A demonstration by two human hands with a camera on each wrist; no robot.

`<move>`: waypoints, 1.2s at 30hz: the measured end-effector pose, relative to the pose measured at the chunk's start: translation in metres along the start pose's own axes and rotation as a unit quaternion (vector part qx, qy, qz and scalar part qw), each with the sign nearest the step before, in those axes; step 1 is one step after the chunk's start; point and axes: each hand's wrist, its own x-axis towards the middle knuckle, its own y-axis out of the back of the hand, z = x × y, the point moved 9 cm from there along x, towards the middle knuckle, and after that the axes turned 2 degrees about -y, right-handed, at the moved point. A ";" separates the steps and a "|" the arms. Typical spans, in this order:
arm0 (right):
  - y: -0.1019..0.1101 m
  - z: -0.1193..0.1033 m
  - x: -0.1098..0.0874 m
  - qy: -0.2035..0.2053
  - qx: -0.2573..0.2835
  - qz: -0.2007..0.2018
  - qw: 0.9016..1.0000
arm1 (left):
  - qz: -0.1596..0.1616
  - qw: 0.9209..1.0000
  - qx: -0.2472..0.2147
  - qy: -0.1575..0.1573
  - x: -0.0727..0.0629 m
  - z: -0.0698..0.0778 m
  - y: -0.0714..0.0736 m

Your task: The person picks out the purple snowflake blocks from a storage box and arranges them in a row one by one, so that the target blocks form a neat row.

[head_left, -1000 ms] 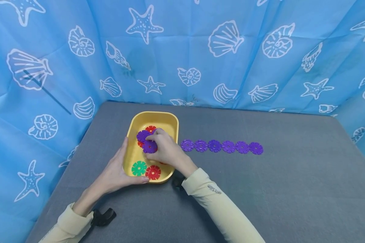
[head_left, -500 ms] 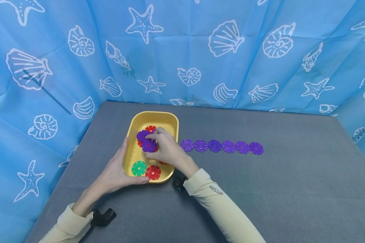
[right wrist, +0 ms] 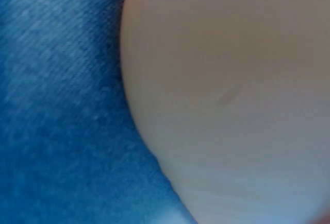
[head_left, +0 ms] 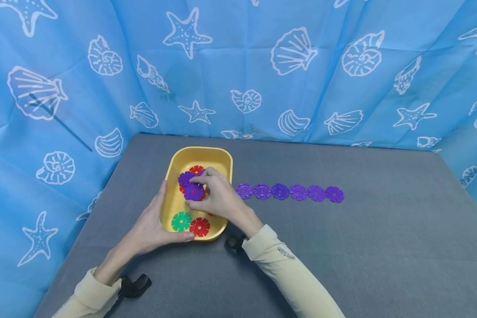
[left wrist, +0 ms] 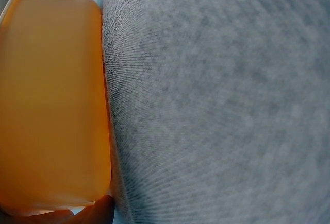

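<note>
In the head view my right hand (head_left: 222,198) reaches into a yellow plastic tray (head_left: 202,149) and pinches a purple snowflake disc (head_left: 193,192) between thumb and fingers. Another purple disc (head_left: 186,179) lies against it, with red pieces partly hidden underneath. My left hand (head_left: 153,227) grips the tray's near left corner, thumb along the front rim and fingers along the left side. A green disc (head_left: 181,221) and a red disc (head_left: 200,227) lie at the tray's near end. The left wrist view shows the tray's orange-looking outer wall (left wrist: 54,100); skin fills most of the right wrist view.
To the right of the tray, several purple snowflake discs (head_left: 280,191) lie in a straight row on the grey tabletop (head_left: 361,247). A blue curtain (head_left: 230,66) with white shell and starfish prints stands behind and to the left.
My right hand and the pinched purple disc have shifted very slightly left, and the right forearm has turned a little. My left hand and the tray hold their place.
</note>
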 end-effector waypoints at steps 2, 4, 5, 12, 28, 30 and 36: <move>0.001 0.000 -0.002 0.001 -0.002 0.000 1.000 | 0.000 1.000 0.002 0.001 0.000 0.000 0.000; 0.003 0.000 -0.005 0.000 -0.002 0.002 1.000 | 0.001 1.000 0.005 0.001 0.000 0.000 0.000; 0.004 0.000 -0.006 0.000 -0.004 0.003 1.000 | 0.001 1.000 0.007 0.001 0.000 0.000 0.000; 0.011 0.002 -0.015 0.001 -0.030 0.004 1.000 | 0.003 1.000 0.008 0.001 -0.001 -0.001 0.000; 0.067 0.026 -0.051 -0.007 -0.026 0.047 0.999 | 0.008 1.000 0.003 0.009 0.000 -0.002 0.001; 0.074 0.032 -0.056 -0.009 -0.032 0.056 0.998 | 0.007 1.000 0.002 0.009 0.000 -0.002 0.001; 0.094 0.050 -0.071 -0.013 -0.052 0.078 0.995 | 0.007 1.000 0.001 0.008 0.001 -0.001 0.001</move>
